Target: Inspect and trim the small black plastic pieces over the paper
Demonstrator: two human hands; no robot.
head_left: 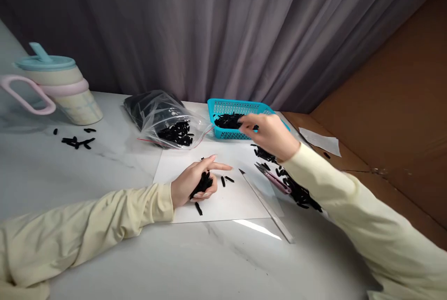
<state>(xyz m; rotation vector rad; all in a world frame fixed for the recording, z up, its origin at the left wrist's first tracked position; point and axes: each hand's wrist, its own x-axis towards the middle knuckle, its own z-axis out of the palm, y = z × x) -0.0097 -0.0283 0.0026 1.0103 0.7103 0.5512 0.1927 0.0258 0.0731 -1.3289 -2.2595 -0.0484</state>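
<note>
My left hand (193, 182) rests over the white sheet (240, 202), its fingers curled round a bunch of small black pieces (203, 183), with the index finger stretched to the right. Over the front right edge of the blue basket (228, 134) is my right hand (268, 133), fingers bent and pinched together; what they hold, if anything, is too small to make out. Black pieces (226, 120) lie in the basket. A few loose ones (223, 181) are on the sheet beside my left hand.
An open clear bag (153, 113) of black pieces stands behind the sheet. A white craft knife (267, 207), pink snips (277, 182) and a black pile (300, 193) lie at right. At left are a lidded cup (75, 99) and scattered pieces (78, 143).
</note>
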